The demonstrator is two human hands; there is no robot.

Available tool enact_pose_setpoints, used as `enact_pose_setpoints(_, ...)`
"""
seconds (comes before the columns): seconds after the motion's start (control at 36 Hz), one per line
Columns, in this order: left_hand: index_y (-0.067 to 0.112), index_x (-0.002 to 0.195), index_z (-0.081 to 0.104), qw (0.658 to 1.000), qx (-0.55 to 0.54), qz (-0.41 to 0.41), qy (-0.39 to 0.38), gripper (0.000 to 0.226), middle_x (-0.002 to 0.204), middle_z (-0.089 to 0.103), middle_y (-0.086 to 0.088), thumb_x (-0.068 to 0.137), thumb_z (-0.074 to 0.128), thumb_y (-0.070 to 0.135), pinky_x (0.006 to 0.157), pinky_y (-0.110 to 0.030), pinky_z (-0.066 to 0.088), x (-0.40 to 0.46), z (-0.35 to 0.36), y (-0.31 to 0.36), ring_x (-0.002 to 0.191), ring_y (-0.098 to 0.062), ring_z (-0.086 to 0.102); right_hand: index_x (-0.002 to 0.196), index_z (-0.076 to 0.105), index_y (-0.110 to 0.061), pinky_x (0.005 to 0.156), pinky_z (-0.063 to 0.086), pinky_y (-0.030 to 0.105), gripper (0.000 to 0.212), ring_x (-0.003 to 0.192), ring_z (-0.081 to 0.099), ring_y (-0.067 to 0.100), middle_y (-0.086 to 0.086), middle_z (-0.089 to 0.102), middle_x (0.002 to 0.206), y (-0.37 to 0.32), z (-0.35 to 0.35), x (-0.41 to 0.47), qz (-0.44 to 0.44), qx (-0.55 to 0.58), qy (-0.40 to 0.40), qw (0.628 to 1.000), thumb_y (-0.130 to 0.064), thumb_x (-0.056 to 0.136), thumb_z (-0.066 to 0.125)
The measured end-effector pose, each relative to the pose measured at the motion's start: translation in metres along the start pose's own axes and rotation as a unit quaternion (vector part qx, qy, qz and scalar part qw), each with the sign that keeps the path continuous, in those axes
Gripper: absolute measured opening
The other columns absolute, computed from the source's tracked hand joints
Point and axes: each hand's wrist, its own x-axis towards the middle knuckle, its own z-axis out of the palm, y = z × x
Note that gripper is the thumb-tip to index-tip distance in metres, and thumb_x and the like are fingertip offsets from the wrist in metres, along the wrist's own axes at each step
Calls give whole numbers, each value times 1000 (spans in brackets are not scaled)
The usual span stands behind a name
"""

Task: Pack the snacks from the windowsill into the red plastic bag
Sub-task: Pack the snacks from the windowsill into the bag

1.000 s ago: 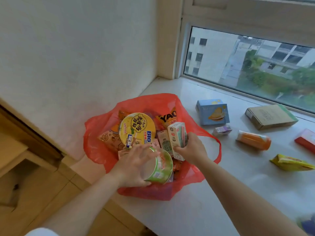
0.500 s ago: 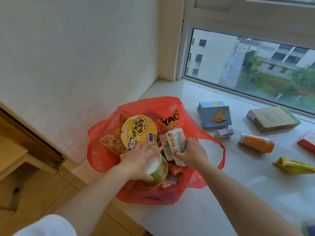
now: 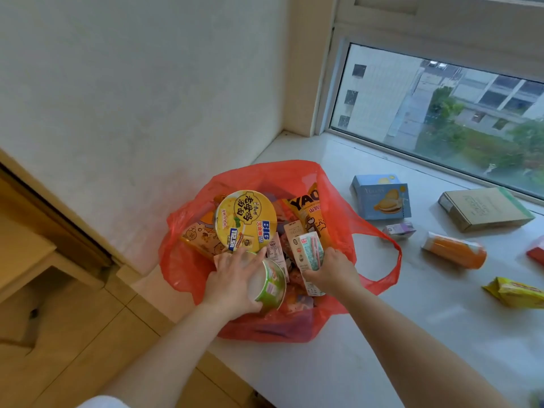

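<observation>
My left hand [image 3: 232, 285] lies over the base of one green cup [image 3: 269, 287], which rests on its side in the red plastic bag [image 3: 332, 201]; my fingers [image 3: 235, 257] are spread along its bottom and the thumb curls under the rim. My right hand [image 3: 331, 272] pinches one small carton [image 3: 310, 253] and holds it upright inside the bag, beside a second carton [image 3: 294, 234] of the same shape. The bag sits open at the left end of the windowsill [image 3: 412, 334], against the wall. In it I count one yellow noodle bowl [image 3: 245, 220] propped on edge, one orange packet marked YAO [image 3: 306, 207] and one pale packet with cartoon figures [image 3: 197, 235]; what lies deeper I cannot make out. Out on the sill, well apart from the bag, I count six things: one blue biscuit box [image 3: 381, 197], one tiny purple carton [image 3: 399, 231], one orange tube [image 3: 454, 250] lying flat, one brown cardboard box [image 3: 484, 209], one yellow packet [image 3: 515, 293] and one red item [image 3: 535, 253] cut off by the frame edge
</observation>
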Motion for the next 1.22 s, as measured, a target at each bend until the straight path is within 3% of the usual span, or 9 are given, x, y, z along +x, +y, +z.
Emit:
enact_pose_setpoints(0.31, 39, 148, -6, 999, -31, -36, 10, 105, 158, -6, 6, 75, 66, 60, 112, -44, 32, 20, 1, -4, 145, -29, -1, 116, 50, -10, 50, 44, 23, 58, 87, 63, 18, 3, 61, 108, -9, 16, -2, 37, 11, -31, 999, -46, 75, 68)
enact_pose_setpoints(0.39, 23, 149, 23, 994, 3, 30, 109, 90, 155, 22, -3, 77, 60, 62, 115, -44, 26, 14, 13, -12, 144, -26, 16, 116, 50, -9, 55, 50, 27, 58, 89, 65, 20, 4, 63, 108, -11, 15, 1, 43, 26, -31, 998, -45, 74, 68)
enact_pose_setpoints(0.47, 23, 130, 51, 958, 7, 159, 239, 65, 136, 51, 0, 81, 45, 65, 106, -52, 33, 0, 30, -11, 132, -24, 37, 115, 50, -9, 59, 55, 29, 56, 85, 65, 20, 5, 64, 105, -13, 12, 3, 46, 42, -34, 997, -44, 75, 69)
enact_pose_setpoints(0.64, 27, 78, 75, 921, 209, 275, 180, 33, 124, 62, 0, 70, 65, 57, 110, -50, 16, -8, 47, 2, 130, -24, 45, 111, 50, -10, 48, 47, 22, 48, 71, 58, 14, 4, 64, 103, -16, 6, 6, 32, 40, -40, 998, -41, 79, 68)
enact_pose_setpoints(0.75, 27, 72, 67, 910, 129, 337, 204, 24, 85, 69, 7, 86, 47, 28, 115, -43, 17, -10, 56, -14, 100, -13, 65, 109, 50, -11, 60, 57, 30, 49, 75, 62, 16, 3, 64, 100, -18, 5, 6, 18, 26, -38, 999, -42, 76, 69)
enact_pose_setpoints(0.89, 18, 77, 55, 896, -3, 349, 275, 14, 53, 47, 4, 82, 56, 5, 78, -32, 55, -25, 39, -18, 45, -14, 44, 109, 51, -12, 71, 58, 37, 53, 85, 65, 20, 4, 64, 102, -21, 5, 9, 13, 21, -36, 999, -46, 74, 70)
enact_pose_setpoints(0.97, 21, 85, 49, 890, -12, 361, 278, 30, 58, 48, 5, 71, 70, 6, 42, -24, 34, -33, 32, -14, 45, -13, 43, 109, 52, -13, 71, 59, 37, 51, 85, 66, 19, 4, 65, 101, -20, 5, 10, 13, 38, -43, 998, -45, 74, 71)
enact_pose_setpoints(1.11, 23, 84, 53, 887, -54, 335, 312, 5, 59, 49, 6, 87, 56, 20, 39, -22, 31, -31, 16, -14, 46, -11, 44, 115, 51, -11, 69, 60, 34, 53, 78, 61, 17, 4, 61, 101, -11, 3, 13, 29, 40, -64, 997, -42, 76, 71)
enact_pose_setpoints(1.22, 21, 73, 66, 925, -50, 232, 298, 20, 62, 52, 6, 84, 53, 33, 37, -20, 39, -13, 6, -18, 52, -12, 51, 119, 50, -11, 67, 58, 29, 57, 85, 64, 18, 5, 63, 108, -11, 9, 14, 45, 33, -79, 995, -43, 77, 70)
